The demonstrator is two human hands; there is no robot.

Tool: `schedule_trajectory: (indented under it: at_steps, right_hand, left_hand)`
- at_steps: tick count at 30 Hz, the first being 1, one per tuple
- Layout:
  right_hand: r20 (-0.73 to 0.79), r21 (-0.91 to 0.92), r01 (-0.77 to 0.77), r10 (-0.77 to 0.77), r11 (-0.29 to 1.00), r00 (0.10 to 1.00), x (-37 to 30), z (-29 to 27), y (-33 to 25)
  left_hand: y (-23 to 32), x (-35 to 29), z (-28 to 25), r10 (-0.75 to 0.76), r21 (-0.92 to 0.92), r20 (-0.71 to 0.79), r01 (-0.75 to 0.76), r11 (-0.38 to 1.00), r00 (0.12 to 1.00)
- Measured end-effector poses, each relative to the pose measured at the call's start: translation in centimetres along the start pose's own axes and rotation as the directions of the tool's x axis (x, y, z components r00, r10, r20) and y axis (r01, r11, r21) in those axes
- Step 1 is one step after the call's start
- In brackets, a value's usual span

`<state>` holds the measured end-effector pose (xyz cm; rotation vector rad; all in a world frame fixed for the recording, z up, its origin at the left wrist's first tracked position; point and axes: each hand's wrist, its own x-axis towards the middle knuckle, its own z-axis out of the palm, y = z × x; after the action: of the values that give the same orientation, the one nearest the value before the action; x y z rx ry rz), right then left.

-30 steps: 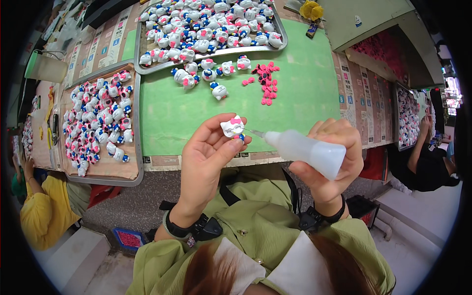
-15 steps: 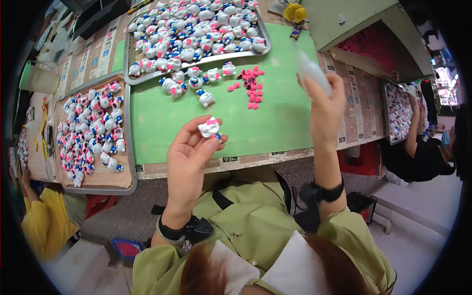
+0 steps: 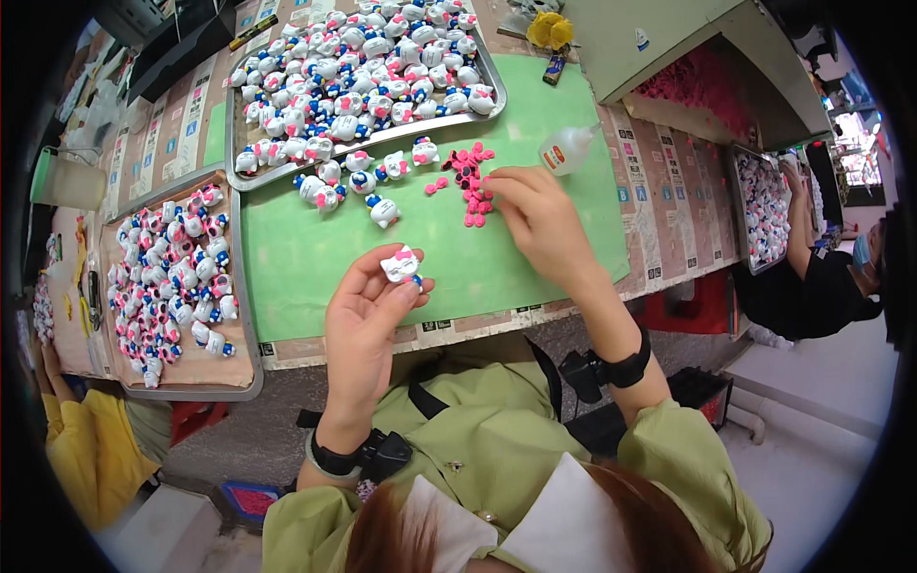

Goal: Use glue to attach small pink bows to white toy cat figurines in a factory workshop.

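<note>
My left hand (image 3: 368, 301) holds a small white cat figurine (image 3: 401, 265) with a pink bow and blue clothing, pinched between thumb and fingers above the green mat (image 3: 315, 286). At the right edge of a small heap of pink pieces (image 3: 473, 203), my right hand (image 3: 546, 224) has its fingertips drawn together on one of them. Just beyond that hand, a translucent squeeze bottle (image 3: 565, 150) with a pointed nozzle rests on the mat. Several loose cat figurines (image 3: 383, 211) lie left of the pink heap.
A metal tray (image 3: 487, 119) full of figurines sits at the back. Another tray (image 3: 250, 368) of figurines is at the left. To the right is a grey box-shaped housing (image 3: 669, 38) with pink material inside. Co-workers sit at both sides, one in a black top (image 3: 798, 301).
My right hand has set down the bottle on the mat and moved left to the pink pieces. My left hand still holds the cat figurine.
</note>
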<state>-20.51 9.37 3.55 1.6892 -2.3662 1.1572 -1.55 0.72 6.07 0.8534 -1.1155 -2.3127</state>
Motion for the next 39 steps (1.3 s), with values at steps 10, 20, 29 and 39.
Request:
schedule_trajectory:
  at_steps: [10, 20, 29, 39]
  right_hand:
    - [0.352, 0.786, -0.544, 0.511, 0.293, 0.784, -1.5, -0.9, -4.2]
    - [0.03, 0.352, -0.133, 0.131, 0.926, 0.991, -2.2, -0.3, -5.2]
    - [-0.087, 0.245, 0.027, -0.006, 0.969, 0.996, -2.3, -1.3, -5.8]
    - [-0.03, 0.059, 0.333, -0.331, 0.941, 0.943, -2.3, -1.1, -6.0]
  left_hand:
    - [-0.6, 0.1, 1.4, -0.102, -0.105, 0.207, 0.126, 0.986, 0.973]
    - [-0.5, -0.4, 1.6, -0.126, -0.099, 0.255, 0.156, 0.983, 0.959]
    - [-0.2, -0.5, 1.2, -0.103, -0.012, 0.173, 0.107, 0.994, 0.979]
    - [-0.5, -0.5, 1.2, -0.038, 0.026, 0.156, 0.034, 0.999, 0.987]
